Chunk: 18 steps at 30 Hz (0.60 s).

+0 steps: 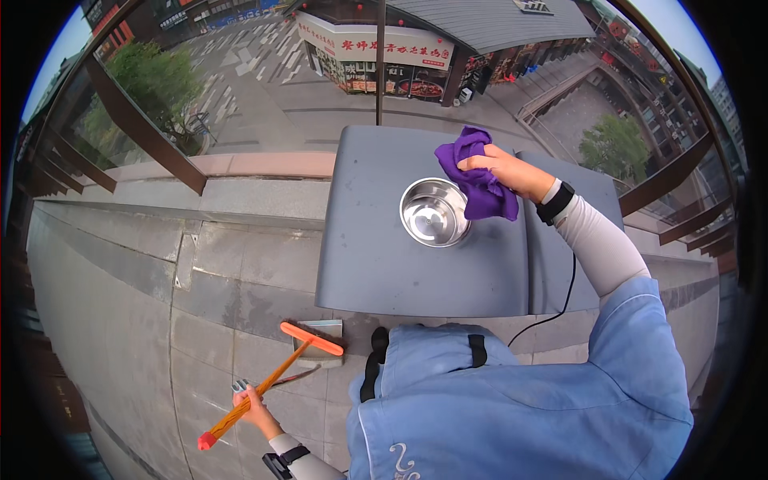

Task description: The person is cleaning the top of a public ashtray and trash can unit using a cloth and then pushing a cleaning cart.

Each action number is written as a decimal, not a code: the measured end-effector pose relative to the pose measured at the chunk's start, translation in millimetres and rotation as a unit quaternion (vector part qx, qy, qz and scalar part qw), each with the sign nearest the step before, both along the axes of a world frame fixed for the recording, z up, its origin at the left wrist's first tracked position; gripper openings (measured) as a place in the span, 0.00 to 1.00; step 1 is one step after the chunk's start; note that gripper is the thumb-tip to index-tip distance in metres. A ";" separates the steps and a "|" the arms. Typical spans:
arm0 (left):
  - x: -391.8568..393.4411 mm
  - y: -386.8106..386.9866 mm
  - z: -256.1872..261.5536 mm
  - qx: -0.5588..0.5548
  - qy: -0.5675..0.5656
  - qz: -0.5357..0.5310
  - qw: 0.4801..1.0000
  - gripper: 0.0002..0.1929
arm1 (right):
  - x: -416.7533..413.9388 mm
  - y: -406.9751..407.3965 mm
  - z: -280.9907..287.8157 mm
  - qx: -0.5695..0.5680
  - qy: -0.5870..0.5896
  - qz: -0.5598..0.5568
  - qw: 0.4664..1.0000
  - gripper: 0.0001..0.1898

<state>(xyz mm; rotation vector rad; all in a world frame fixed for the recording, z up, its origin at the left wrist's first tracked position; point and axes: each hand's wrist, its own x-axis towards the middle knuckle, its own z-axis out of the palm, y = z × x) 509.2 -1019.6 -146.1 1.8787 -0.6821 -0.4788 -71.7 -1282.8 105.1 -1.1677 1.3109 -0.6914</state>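
Note:
A bunched purple cloth (471, 174) is gripped in my right hand (510, 171), over the top of a grey metal bin or cabinet (372, 270). The cloth's lower edge overlaps the right rim of a round stainless-steel bowl (429, 213) on that top. Whether the bowl is set into the surface cannot be made out. Low on the left, my left hand (258, 411) grips the orange-brown handle of a broom (282, 366). The broom's orange head lies over a dustpan (321, 360). A dark dustpan handle (297, 377) runs toward the same hand; its grip there is partly hidden.
Grey paving tiles (204, 336) surround the bin. Behind it runs a low stone ledge (258, 201) with glass panels and brown metal posts (144, 126). A black cable (552, 318) hangs by the bin's right front. Beyond the glass lie a lower plaza and shopfronts bearing writing.

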 end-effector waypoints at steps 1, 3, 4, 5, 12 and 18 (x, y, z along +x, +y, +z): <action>0.5 0.0 -0.9 0.004 0.000 -0.002 1.000 0.13 | 5.8 0.8 8.1 -0.064 0.084 0.037 0.994 0.15; 3.2 -0.4 -2.9 -0.008 -0.039 -0.001 0.999 0.13 | 9.4 5.4 17.0 -0.081 0.282 0.156 0.943 0.18; -0.5 -4.2 2.2 -0.003 -0.039 -0.006 0.999 0.13 | 22.3 5.9 17.5 -0.078 0.419 0.232 0.874 0.17; -3.7 -7.5 9.2 0.010 -0.030 -0.004 0.999 0.13 | 38.9 8.2 17.0 -0.073 0.543 0.304 0.780 0.16; -8.6 -21.9 17.3 0.031 -0.021 -0.010 0.999 0.13 | 60.5 9.1 -67.7 -0.177 0.592 0.410 0.672 0.33; 8.5 -16.2 6.6 0.007 -0.056 -0.011 0.998 0.13 | 73.2 14.6 -70.1 -0.229 0.576 0.335 0.710 0.25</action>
